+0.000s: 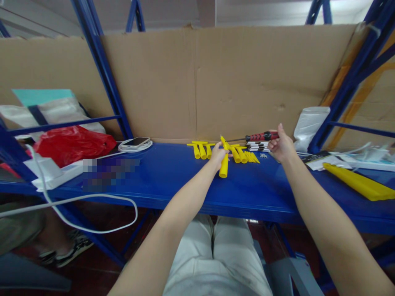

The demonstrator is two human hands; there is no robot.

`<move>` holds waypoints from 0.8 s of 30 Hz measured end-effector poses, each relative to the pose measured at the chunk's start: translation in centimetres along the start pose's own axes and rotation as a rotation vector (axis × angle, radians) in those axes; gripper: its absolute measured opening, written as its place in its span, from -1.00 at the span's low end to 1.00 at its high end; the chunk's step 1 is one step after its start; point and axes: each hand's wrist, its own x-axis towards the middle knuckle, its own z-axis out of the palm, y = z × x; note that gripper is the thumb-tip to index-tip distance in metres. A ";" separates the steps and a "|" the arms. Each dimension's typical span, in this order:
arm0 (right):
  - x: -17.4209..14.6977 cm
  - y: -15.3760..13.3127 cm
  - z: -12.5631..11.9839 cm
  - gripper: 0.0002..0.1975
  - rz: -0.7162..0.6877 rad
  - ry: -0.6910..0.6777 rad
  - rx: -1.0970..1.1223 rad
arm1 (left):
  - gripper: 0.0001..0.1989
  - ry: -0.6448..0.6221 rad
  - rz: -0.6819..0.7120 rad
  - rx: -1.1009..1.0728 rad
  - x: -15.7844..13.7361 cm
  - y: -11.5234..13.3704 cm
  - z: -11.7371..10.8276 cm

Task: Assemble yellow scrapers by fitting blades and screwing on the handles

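Brightly yellow tubular piece (224,166)

over a blue shelf (166,176), the left hand (218,154) grips a yellow tubular piece (224,167) while the right hand (282,145) holds a red-and-black screwdriver (261,136), its shaft (237,140) pointing left toward the piece's upper end. more yellow pieces (203,152) lie on either side, before a cardboard panel (154,82). to the left, a phone (137,142) rests on a coiled white cable (124,146) near a red bag (74,142).
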 end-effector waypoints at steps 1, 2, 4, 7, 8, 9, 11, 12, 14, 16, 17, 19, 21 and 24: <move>0.0 0.0 0.0 -0.57 0.002 -0.006 -0.005 | -0.39 0.005 -0.001 0.003 0.0 0.0 0.0; 0.0 0.0 -0.1 -0.57 0.005 -0.009 -0.008 | -0.39 0.009 -0.002 0.005 0.1 0.0 0.0; -0.1 -0.1 -0.1 -0.56 0.021 -0.002 -0.002 | -0.38 0.013 -0.004 0.005 0.1 -0.1 0.0; -0.3 -0.4 0.0 -0.58 0.048 0.012 0.023 | -0.40 0.011 -0.003 -0.001 0.1 -0.1 0.0; -0.4 -0.5 0.1 -0.60 0.050 0.009 0.031 | -0.40 0.009 -0.002 -0.002 0.1 -0.1 0.0; -0.6 -0.6 0.2 -0.62 0.048 0.001 0.039 | -0.40 0.008 -0.001 -0.003 0.1 -0.1 0.0; -0.8 -0.7 0.3 -0.67 0.033 -0.024 0.053 | -0.40 0.006 -0.001 -0.005 0.1 -0.1 0.0; -0.8 -0.8 0.4 -0.70 0.023 -0.038 0.058 | -0.39 0.004 -0.001 -0.006 0.1 -0.1 0.0; -1.0 -0.8 0.5 -0.74 0.011 -0.066 0.058 | -0.39 0.001 -0.003 -0.005 0.1 -0.1 0.0; -1.0 -0.7 0.5 -0.74 0.010 -0.078 0.042 | -0.39 0.001 -0.005 -0.005 0.0 -0.1 0.0; -0.9 -0.6 0.5 -0.73 0.014 -0.077 0.030 | -0.39 0.002 -0.006 -0.005 0.0 0.0 0.0; -0.8 -0.5 0.4 -0.70 0.021 -0.064 0.014 | -0.39 0.002 -0.008 -0.002 0.0 0.0 0.0; -0.6 -0.2 0.3 -0.67 0.014 -0.047 0.020 | -0.39 -0.002 -0.007 0.001 0.0 0.0 0.0; -0.2 0.2 0.1 -0.57 -0.019 -0.004 0.054 | -0.40 -0.017 0.011 0.003 0.0 -0.2 0.1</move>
